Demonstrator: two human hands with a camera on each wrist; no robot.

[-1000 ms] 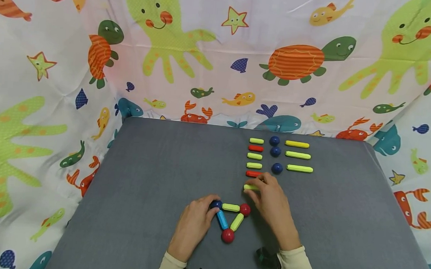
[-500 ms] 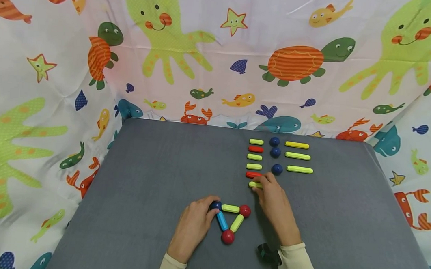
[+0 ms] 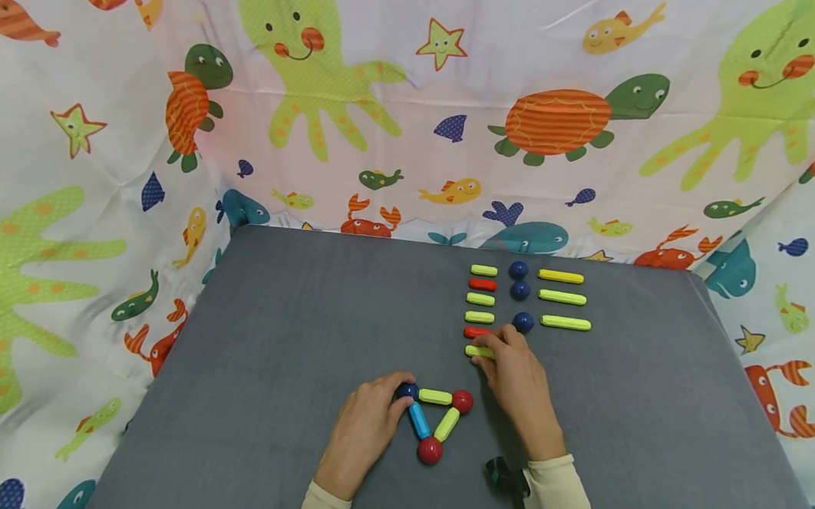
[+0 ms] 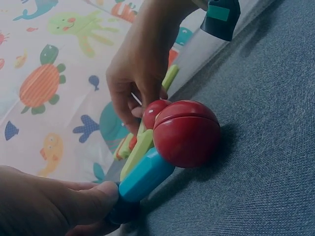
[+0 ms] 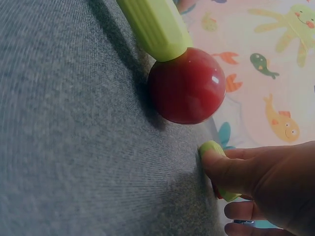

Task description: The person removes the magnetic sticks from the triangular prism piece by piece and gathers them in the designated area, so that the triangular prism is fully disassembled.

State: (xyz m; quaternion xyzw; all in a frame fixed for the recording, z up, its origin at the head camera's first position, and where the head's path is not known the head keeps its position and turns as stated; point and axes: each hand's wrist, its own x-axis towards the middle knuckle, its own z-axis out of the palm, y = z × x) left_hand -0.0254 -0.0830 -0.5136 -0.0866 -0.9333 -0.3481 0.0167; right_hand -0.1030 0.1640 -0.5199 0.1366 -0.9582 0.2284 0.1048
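Note:
My left hand (image 3: 365,429) pinches a dark blue ball (image 3: 406,391) between thumb and fingers. That ball is one corner of a triangle lying on the grey cloth, whose other corners are two red balls (image 3: 429,451). A light blue rod (image 3: 419,421) and two yellow-green rods (image 3: 446,424) form its sides. Up and to the right, my right hand (image 3: 519,391) pinches a short yellow-green rod (image 3: 475,351), low over the cloth just below a short red rod (image 3: 476,333). In the right wrist view, thumb and fingers close around this rod (image 5: 214,147), hiding part of it.
Several short rods (image 3: 480,298) make a column above the right hand. Beside it lie three dark blue balls (image 3: 519,290) and three longer yellow and yellow-green rods (image 3: 562,297). A curtain printed with sea animals (image 3: 415,116) stands behind the grey tabletop (image 3: 293,318).
The short rod in my right hand has shifted slightly, first right and up, then a little back left, staying under the red rod. My left hand keeps still on the blue ball.

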